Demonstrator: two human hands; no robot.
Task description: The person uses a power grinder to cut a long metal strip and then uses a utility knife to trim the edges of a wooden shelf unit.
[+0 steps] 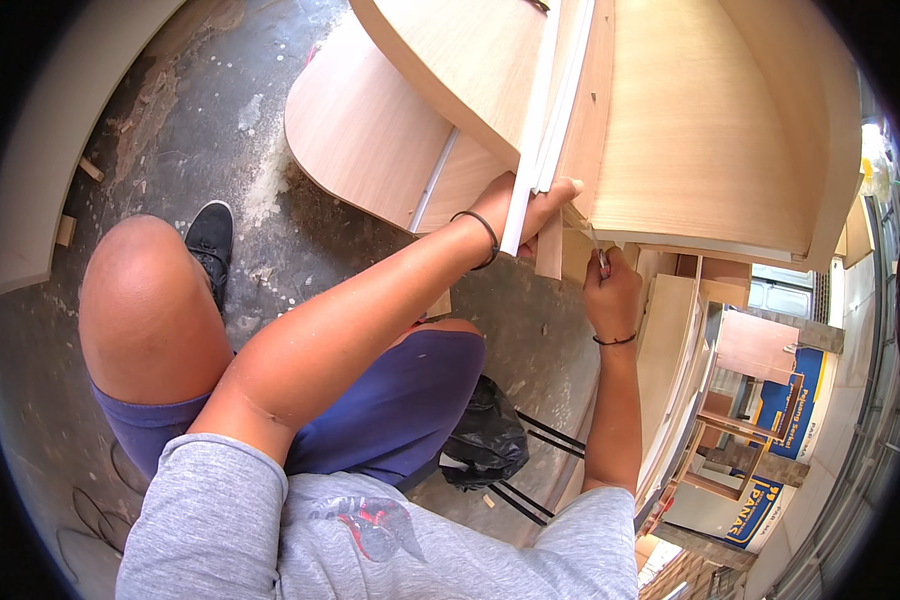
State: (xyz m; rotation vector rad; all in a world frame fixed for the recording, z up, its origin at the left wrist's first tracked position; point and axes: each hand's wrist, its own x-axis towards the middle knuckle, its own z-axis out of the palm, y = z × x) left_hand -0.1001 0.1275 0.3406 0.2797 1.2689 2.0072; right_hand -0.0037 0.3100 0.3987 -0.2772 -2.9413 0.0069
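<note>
A wood-veneer cabinet piece with curved panels fills the upper right. Along its edge run long white strips, and a short wooden end piece hangs below them. My left hand is closed around the white strip and the panel edge, its thumb pointing right; most of its fingers are hidden behind the strip. Just to the right and lower, my right hand grips what looks like a screwdriver. Its thin shaft points up to the lower corner of the cabinet piece.
A rounded wooden panel extends left above the stained concrete floor. A black plastic bag lies beside dark metal bars. Long boards stand right of my right forearm. A pale curved panel borders the far left.
</note>
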